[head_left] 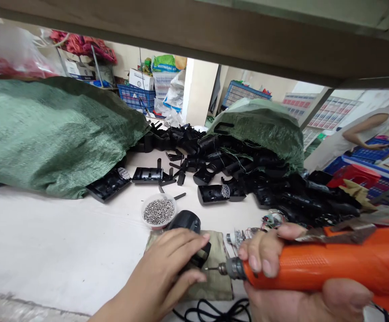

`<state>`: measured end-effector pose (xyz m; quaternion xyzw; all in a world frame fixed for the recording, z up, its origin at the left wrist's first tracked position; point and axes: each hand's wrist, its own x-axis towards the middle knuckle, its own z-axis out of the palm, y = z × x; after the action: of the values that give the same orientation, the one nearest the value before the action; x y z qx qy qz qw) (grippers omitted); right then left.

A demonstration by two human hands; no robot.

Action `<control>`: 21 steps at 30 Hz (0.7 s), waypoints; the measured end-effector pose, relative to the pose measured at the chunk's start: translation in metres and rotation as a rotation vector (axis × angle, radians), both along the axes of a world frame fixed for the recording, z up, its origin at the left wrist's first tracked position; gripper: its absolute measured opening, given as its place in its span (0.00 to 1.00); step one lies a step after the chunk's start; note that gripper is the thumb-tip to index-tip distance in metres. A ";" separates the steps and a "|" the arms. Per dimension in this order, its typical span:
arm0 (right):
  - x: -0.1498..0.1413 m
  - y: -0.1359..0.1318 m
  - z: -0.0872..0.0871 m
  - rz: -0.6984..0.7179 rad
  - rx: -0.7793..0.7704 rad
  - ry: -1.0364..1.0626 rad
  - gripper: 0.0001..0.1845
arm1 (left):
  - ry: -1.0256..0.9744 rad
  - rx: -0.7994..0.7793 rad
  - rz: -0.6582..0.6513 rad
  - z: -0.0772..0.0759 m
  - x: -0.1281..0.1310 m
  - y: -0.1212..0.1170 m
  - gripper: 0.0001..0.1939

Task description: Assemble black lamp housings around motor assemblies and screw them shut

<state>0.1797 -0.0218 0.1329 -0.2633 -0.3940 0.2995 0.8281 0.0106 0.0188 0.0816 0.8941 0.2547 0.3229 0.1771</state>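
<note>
My left hand (pixel 160 264) is closed over a black plastic housing (pixel 185 220), which lies on a folded greenish cloth pad (pixel 219 288). Fingers and thumb cover much of that part. In my right hand (pixel 278 302) is an orange electric screwdriver (pixel 322 257), held level with its bit pointing left. The bit tip is close to the housing's right end; whether they touch I cannot tell. Just behind the housing stands a clear round tub (pixel 142 222) of small silvery screws (pixel 159 211). A small motor with wires (pixel 236 238) lies beyond the screwdriver's nose.
Loose black housings (pixel 211 194) and a heap of black parts (pixel 187 141) lie at the back. Green woven sacks (pixel 53 134) (pixel 261 127) flank them. A black cable (pixel 211 308) coils in front. A shelf beam (pixel 194 40) crosses overhead. Another person's arm (pixel 365 129) shows at right.
</note>
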 end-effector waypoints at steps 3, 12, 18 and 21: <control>0.025 -0.008 -0.003 -0.127 -0.019 -0.063 0.26 | 0.210 -0.004 0.013 0.009 0.019 0.007 0.23; 0.074 -0.026 0.001 -0.316 -0.048 -0.133 0.28 | -0.171 -0.625 0.105 0.002 0.000 0.001 0.12; 0.052 -0.016 0.000 -0.258 -0.082 -0.081 0.27 | -0.064 -0.663 0.308 -0.015 -0.053 0.006 0.16; 0.030 -0.005 0.001 -0.166 -0.091 -0.072 0.26 | 0.058 -0.656 0.467 -0.004 -0.056 0.001 0.18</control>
<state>0.2100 -0.0267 0.1336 -0.3429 -0.3866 0.2376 0.8225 -0.0450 0.0193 0.0778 0.7169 0.5456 0.2305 0.3678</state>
